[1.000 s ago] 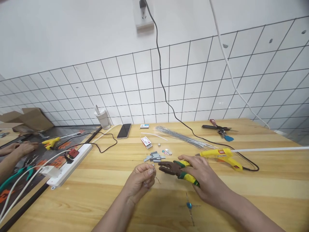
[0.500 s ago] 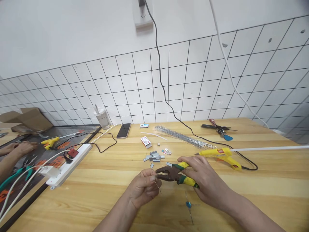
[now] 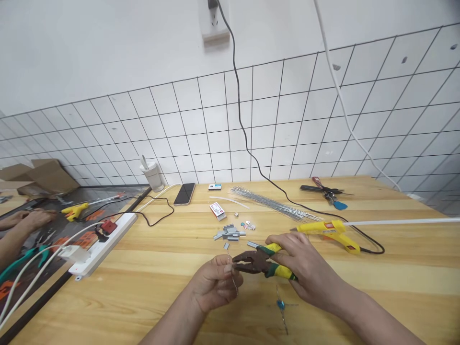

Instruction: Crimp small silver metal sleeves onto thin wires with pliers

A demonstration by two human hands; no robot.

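Between its thumb and fingers, my left hand [image 3: 217, 282] pinches a thin twisted wire [image 3: 235, 283], one end of which hangs below the thumb. My right hand [image 3: 300, 263] is closed around the yellow-and-green handles of a pair of pliers [image 3: 255, 262]. The jaws point left and are slightly apart, their tips right by the left fingertips and the wire. Whether the tips touch the wire I cannot tell. Below the pliers, a crossed wire piece with a blue centre [image 3: 281, 304] lies on the wooden table [image 3: 143, 306].
Staple strips [image 3: 230, 233], a small box [image 3: 217, 211] and small gems [image 3: 247, 225] lie past my hands. Behind them is a wire bundle [image 3: 273, 203]. A yellow glue gun [image 3: 330, 230] lies right; a power strip [image 3: 104, 244] and a co-worker's hands [image 3: 38, 219] are left.
The wire in my left hand has turned slightly, and its lower end now hangs more visibly. The pliers have shifted only a little; both hands stay almost in place.
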